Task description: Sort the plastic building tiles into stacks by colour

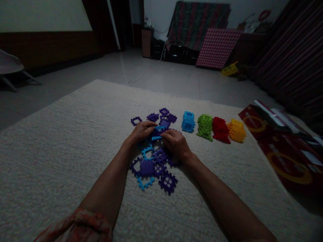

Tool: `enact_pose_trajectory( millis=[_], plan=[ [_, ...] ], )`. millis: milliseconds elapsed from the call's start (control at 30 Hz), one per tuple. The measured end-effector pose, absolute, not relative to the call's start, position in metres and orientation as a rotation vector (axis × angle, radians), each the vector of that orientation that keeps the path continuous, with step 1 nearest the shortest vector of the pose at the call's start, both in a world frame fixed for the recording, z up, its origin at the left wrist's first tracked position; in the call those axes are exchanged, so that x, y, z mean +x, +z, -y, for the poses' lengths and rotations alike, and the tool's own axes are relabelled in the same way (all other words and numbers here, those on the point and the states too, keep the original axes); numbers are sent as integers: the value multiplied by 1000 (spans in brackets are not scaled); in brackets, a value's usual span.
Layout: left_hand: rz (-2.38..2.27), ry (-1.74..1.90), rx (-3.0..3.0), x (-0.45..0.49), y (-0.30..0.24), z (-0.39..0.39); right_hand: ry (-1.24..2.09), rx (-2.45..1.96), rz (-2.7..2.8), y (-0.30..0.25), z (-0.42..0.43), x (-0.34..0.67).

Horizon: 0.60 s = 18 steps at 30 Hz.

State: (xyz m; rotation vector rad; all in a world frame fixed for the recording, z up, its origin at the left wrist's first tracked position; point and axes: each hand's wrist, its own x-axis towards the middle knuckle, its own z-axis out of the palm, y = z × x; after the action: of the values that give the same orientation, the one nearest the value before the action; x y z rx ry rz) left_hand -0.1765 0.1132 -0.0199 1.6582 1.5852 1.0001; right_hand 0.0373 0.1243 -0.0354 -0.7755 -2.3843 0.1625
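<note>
My left hand (pixel 143 131) is closed, its fingertips at a light blue toothed building tile (pixel 160 127). Closed as well, my right hand (pixel 176 144) pinches another light blue piece (pixel 156 137), seen almost edge-on. Both hands are over a loose heap of purple interlocking tiles, some solid and some with window openings. Nearest to me lies a purple window tile (pixel 168 182), beside a solid purple tile (pixel 147 167). Light blue frame tiles (pixel 147 153) are mixed in with the purple ones. Part of the heap is hidden under my hands.
To the right stand stacks of tiles: light blue (pixel 188 121), green (pixel 205 126), red (pixel 221 129) and yellow (pixel 236 130). Everything rests on a cream quilted mat (pixel 75 134). Red boxes (pixel 282 154) lie along its right edge. A pale chair (pixel 10 64) is at far left.
</note>
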Motion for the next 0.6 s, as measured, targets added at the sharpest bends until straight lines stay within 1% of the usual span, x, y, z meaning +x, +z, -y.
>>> enact_pose_trajectory(
  millis=[267, 467, 533, 600],
  plan=[
    [-1306, 938, 1729, -169, -5, -107, 586, -870, 2039, -30, -121, 45],
    [-1276, 938, 1681, -167, -9, -108, 899, -902, 1834, -35, -124, 44],
    [-1254, 947, 1700, -165, -9, -108, 939, -895, 1797, -37, -126, 44],
    [-1256, 959, 1715, -163, -8, -107, 881, -896, 1790, -36, -126, 43]
  ],
)
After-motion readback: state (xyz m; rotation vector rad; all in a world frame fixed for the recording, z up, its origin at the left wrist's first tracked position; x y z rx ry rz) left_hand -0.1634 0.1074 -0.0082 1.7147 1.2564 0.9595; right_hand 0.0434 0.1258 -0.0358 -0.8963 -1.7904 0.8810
